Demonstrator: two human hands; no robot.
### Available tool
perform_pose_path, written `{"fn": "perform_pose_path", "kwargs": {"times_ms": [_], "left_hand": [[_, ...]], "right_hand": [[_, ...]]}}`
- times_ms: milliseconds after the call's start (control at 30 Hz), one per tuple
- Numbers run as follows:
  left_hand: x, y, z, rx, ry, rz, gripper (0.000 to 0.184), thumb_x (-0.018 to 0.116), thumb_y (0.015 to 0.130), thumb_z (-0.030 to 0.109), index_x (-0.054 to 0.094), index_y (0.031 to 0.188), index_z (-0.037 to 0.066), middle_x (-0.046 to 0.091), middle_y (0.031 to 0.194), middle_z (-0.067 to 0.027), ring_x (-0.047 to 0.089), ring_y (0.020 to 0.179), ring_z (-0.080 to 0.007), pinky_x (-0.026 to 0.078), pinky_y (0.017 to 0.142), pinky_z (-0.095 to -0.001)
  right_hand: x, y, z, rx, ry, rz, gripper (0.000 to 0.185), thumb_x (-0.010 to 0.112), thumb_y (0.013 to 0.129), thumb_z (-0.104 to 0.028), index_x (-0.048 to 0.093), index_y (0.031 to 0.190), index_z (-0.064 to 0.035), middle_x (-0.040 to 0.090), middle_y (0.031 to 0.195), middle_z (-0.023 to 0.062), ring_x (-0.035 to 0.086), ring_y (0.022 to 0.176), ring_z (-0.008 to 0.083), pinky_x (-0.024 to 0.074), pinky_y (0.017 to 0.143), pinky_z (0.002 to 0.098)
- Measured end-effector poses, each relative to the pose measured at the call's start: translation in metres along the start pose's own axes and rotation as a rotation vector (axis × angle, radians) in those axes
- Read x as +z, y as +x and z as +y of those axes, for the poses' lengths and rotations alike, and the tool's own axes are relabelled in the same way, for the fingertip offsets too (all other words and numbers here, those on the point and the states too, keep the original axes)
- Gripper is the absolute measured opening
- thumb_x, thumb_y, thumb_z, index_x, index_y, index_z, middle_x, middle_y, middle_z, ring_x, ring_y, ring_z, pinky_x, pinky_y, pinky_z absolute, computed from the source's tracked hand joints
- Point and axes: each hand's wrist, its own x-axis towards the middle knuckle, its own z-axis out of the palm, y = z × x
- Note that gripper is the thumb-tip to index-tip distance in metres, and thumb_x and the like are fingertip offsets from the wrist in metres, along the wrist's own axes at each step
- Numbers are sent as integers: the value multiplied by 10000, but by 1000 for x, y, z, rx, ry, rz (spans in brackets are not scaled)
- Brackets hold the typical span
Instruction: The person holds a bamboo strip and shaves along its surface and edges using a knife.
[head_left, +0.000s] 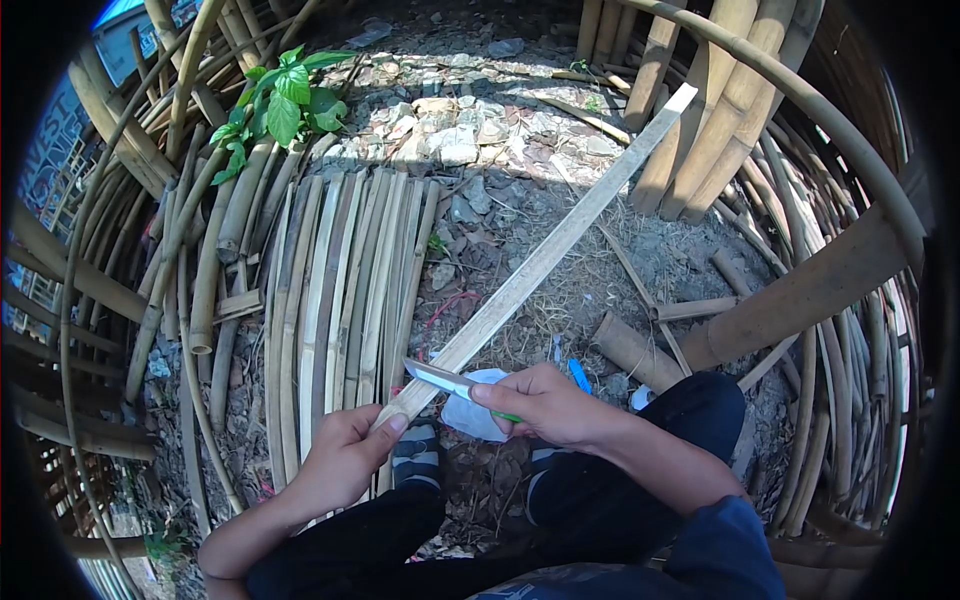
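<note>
My left hand (350,450) is closed around the near end of a long, flat bamboo strip (540,262), thumb on top. The strip slants up and away to the right, its pale far end near some upright bamboo poles. In my right hand (545,405) is a knife (440,377) with a green handle, mostly covered by my fingers. Its blade lies across the strip a little beyond my left hand and seems to touch it. Beside the left hand, a row of split bamboo strips (345,290) lies side by side on the ground.
Bamboo poles (715,110) stand at the upper right, with a thick bamboo pole (800,285) slanting below them. A green leafy plant (290,100) grows at the upper left. Stones (455,140) cover the ground ahead. A white sheet (475,412) and a blue object (579,375) lie near my feet.
</note>
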Motion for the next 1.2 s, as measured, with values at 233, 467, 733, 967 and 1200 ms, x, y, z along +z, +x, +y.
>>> {"fn": "perform_pose_path", "kwargs": {"times_ms": [233, 467, 733, 967, 1200], "left_hand": [[0, -2, 2, 0, 18, 3, 408, 564, 1033, 320, 581, 768, 11, 440, 572, 53, 363, 526, -47, 300, 465, -288], [-6, -6, 4, -9, -125, 2, 388, 556, 1040, 304, 579, 769, 28, 419, 569, 64, 337, 512, -41, 272, 455, -273], [-3, -7, 2, -43, -111, -31, 385, 552, 1042, 296, 567, 760, 34, 434, 581, 63, 345, 514, -36, 271, 458, -265], [-2, -10, 3, -5, 30, 32, 395, 561, 1035, 310, 573, 764, 23, 458, 590, 51, 362, 528, -38, 287, 468, -268], [-3, -15, 12, -15, -31, 34, 381, 563, 1034, 305, 575, 778, 23, 452, 587, 54, 357, 524, -35, 281, 466, -264]], "right_hand": [[-3, -3, -1, -56, -182, 130, 548, 598, 983, -489, 632, 662, -47, 469, 504, -18, 418, 436, 73, 325, 435, 274], [-37, -4, -5, -145, -82, 367, 548, 573, 1009, -452, 591, 640, -46, 442, 534, -35, 379, 497, 51, 287, 477, 256], [6, -11, -11, -56, -19, 69, 551, 539, 1029, -448, 585, 650, -51, 437, 553, -37, 368, 523, 49, 286, 493, 253], [-36, -8, -14, -85, 2, 204, 547, 612, 987, -467, 616, 656, -32, 466, 560, -26, 383, 515, 56, 303, 493, 244], [-41, -15, -29, -131, -131, 284, 537, 631, 972, -473, 682, 717, -4, 506, 560, -8, 438, 531, 57, 321, 503, 241]]}}
